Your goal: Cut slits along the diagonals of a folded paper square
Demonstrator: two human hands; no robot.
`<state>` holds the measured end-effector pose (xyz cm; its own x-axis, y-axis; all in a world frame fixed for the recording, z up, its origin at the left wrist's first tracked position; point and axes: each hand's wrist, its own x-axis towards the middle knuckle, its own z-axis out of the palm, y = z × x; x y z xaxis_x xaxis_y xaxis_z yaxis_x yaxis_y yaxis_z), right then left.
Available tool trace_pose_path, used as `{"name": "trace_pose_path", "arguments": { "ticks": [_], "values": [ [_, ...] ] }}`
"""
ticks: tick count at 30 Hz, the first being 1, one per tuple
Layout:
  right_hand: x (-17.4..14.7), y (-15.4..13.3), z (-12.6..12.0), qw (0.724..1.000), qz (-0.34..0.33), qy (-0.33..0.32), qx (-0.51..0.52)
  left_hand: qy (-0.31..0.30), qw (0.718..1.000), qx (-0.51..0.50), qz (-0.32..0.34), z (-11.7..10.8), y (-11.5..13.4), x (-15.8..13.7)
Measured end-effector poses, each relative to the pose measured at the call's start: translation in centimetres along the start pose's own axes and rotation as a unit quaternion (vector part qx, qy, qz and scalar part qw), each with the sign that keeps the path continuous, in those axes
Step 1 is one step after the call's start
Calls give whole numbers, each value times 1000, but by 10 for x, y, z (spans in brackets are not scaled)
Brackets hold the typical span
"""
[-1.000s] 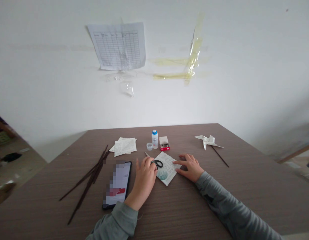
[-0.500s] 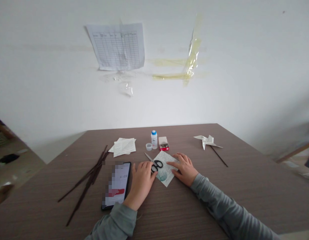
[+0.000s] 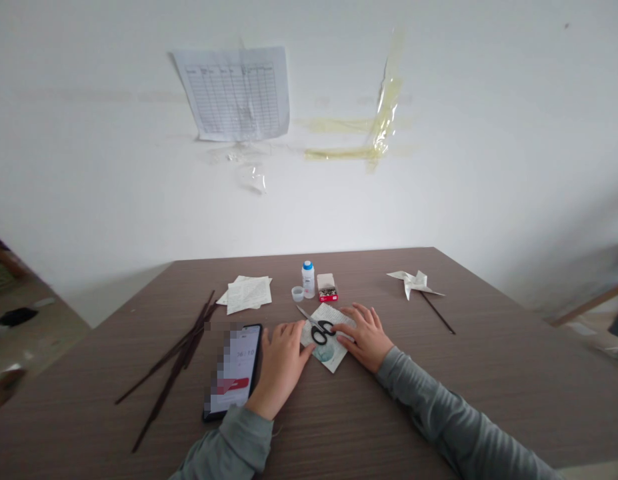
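Observation:
A square of printed paper (image 3: 333,361) with a greenish round picture lies turned on its corner on the table. Black-handled scissors (image 3: 319,331) rest on it, blades pointing to the far left. My left hand (image 3: 285,350) lies at the paper's left corner, thumb stretched toward it, holding nothing. On the paper's right side rests my right hand (image 3: 367,337), its fingers spread and the fingertips close to a scissor handle loop; whether they touch the loop is hard to tell.
Left of my hands lie a phone (image 3: 233,370), dark sticks (image 3: 181,350) and a paper stack (image 3: 249,293). Behind the scissors stand a blue-capped bottle (image 3: 308,280), a small cup (image 3: 297,293) and a red box (image 3: 328,293) of small metal pieces. A paper pinwheel (image 3: 415,283) lies right.
The scissors have shifted to the right and lie more fully on the paper, away from my left hand. My right hand has moved slightly left and up.

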<state>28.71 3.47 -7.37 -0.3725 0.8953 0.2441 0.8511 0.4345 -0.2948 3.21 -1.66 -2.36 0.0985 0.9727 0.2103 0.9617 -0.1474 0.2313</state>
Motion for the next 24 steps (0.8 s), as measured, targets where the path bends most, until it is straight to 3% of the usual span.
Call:
{"name": "trace_pose_path", "arguments": {
  "ticks": [8, 13, 24],
  "values": [
    [-1, 18, -3, 997, 15, 70, 14, 11, 1000, -2, 13, 5, -3, 0],
    [1, 9, 1, 999, 5, 41, 19, -2, 1000, 4, 7, 0, 0, -1],
    [0, 35, -6, 997, 48, 55, 1, -8, 1000, 7, -1, -2, 2, -1]
  ]
}}
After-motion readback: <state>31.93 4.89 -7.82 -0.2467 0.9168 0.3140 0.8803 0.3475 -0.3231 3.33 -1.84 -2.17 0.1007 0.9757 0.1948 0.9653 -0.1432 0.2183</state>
